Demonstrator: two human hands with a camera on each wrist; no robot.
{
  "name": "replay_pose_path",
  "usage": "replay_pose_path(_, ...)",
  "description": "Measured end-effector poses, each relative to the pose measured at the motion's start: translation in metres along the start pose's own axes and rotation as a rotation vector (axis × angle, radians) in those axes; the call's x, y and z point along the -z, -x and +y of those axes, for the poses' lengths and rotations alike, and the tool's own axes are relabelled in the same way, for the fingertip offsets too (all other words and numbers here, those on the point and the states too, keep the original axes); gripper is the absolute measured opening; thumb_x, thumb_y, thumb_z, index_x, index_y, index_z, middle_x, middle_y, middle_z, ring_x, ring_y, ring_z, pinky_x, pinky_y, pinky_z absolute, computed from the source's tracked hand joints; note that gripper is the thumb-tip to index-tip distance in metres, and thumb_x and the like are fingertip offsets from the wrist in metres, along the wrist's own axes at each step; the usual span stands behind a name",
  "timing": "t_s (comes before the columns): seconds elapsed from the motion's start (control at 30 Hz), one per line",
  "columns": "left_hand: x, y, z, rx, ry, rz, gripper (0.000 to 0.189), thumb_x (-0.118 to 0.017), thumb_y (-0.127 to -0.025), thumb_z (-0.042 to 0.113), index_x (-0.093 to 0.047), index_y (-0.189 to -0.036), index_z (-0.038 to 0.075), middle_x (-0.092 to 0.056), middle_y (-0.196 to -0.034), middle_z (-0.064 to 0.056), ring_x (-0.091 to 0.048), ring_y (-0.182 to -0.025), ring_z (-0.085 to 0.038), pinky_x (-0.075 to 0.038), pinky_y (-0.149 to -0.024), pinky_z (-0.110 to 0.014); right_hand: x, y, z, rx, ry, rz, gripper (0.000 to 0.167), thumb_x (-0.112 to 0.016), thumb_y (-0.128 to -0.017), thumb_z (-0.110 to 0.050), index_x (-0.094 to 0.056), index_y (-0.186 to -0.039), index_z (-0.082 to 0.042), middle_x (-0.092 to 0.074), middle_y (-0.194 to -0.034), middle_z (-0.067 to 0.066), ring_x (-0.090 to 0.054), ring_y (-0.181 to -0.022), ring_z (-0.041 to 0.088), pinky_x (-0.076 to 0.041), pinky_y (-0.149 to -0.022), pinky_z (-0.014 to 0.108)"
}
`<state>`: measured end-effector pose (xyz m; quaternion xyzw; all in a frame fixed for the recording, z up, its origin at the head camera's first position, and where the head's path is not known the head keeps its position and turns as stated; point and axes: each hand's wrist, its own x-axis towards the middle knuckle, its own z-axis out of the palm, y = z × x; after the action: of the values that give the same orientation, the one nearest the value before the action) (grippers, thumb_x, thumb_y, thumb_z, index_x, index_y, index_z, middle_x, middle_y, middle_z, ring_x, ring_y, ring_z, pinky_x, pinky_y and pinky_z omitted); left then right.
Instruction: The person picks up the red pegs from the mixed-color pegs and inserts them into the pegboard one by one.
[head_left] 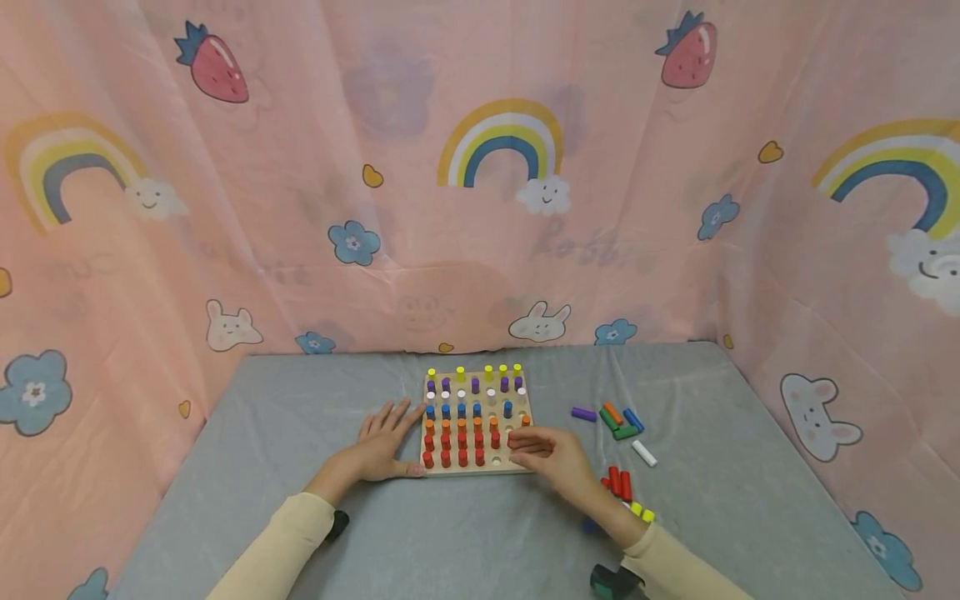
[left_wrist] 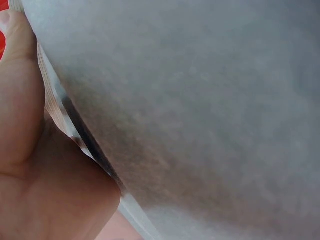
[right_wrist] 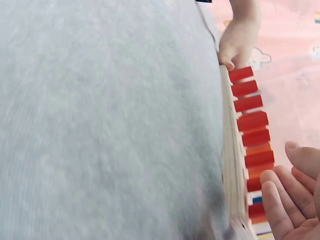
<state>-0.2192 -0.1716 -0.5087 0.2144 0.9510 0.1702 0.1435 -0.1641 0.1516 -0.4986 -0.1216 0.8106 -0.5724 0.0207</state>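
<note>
A wooden pegboard (head_left: 472, 471) lies on the table, its upright pegs in rows of yellow, purple, white, blue, orange and red. My left hand (head_left: 381, 446) rests at its left side with fingers spread, the thumb touching the front left corner; the left wrist view shows that thumb (left_wrist: 22, 55) against the board's edge. Over the board's right side is my right hand (head_left: 555, 460), its fingertips beside a red peg (head_left: 511, 437) in the second row from the front. In the right wrist view the thumb and fingers (right_wrist: 274, 200) stand apart, with nothing visible between them.
Loose pegs lie right of the board: purple (head_left: 583, 414), green (head_left: 624, 432), blue (head_left: 633, 419), orange (head_left: 612, 412) and white (head_left: 643, 452). Nearer, red pegs (head_left: 626, 486) and yellow pegs (head_left: 647, 516) lie partly behind the right forearm. A pink printed curtain (head_left: 480, 275) surrounds the grey table (head_left: 420, 550).
</note>
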Motion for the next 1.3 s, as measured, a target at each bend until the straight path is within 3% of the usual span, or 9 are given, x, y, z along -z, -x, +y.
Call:
replay_pose_path(0.43,-0.002,-0.001,-0.002,-0.001,0.002,0.007,0.105,-0.07,-0.081,0.061,-0.011,-0.161,0.025,-0.007,-0.168,-0.015,-0.003,-0.154,-0.045,-0.007,-0.119,-0.07,0.038,0.004,0.016,-0.081,0.078,-0.012,0.038,-0.077,-0.085,-0.016,-0.07,-0.119,0.0,-0.075,-0.107,0.017,-0.072,-0.086,0.01,-0.058,-0.074,0.02)
replay_pose_path(0.67,-0.002,-0.001,-0.002,-0.003,0.006,0.008,0.105,-0.07,-0.081,0.061,-0.012,-0.161,0.025,-0.007,-0.168,-0.015,-0.003,-0.154,-0.046,-0.007,-0.118,-0.07,0.058,0.009,0.017,-0.105,0.075,-0.002,0.038,-0.077,-0.085,-0.015,-0.069,-0.118,0.002,-0.075,-0.106,0.019,-0.073,-0.086,0.014,-0.057,-0.072,0.019)
replay_pose_path(1.03,-0.003,-0.003,-0.003,-0.006,-0.005,0.005,0.105,-0.07,-0.082,0.061,-0.011,-0.161,0.024,-0.006,-0.168,-0.015,-0.003,-0.154,-0.045,-0.007,-0.119,-0.069,0.094,0.025,0.032,-0.191,0.105,0.019,0.042,-0.076,-0.087,-0.022,-0.068,-0.122,0.0,-0.074,-0.109,0.018,-0.071,-0.085,0.007,-0.057,-0.074,0.021)
replay_pose_path(1.3,-0.002,-0.002,-0.002,-0.013,0.003,0.007,0.105,-0.07,-0.082,0.061,-0.011,-0.161,0.023,-0.006,-0.168,-0.016,-0.002,-0.154,-0.046,-0.007,-0.119,-0.07,0.114,0.035,0.037,-0.218,0.225,0.071,0.041,-0.075,-0.089,-0.027,-0.069,-0.121,-0.002,-0.075,-0.107,0.013,-0.07,-0.083,0.006,-0.055,-0.074,0.021)
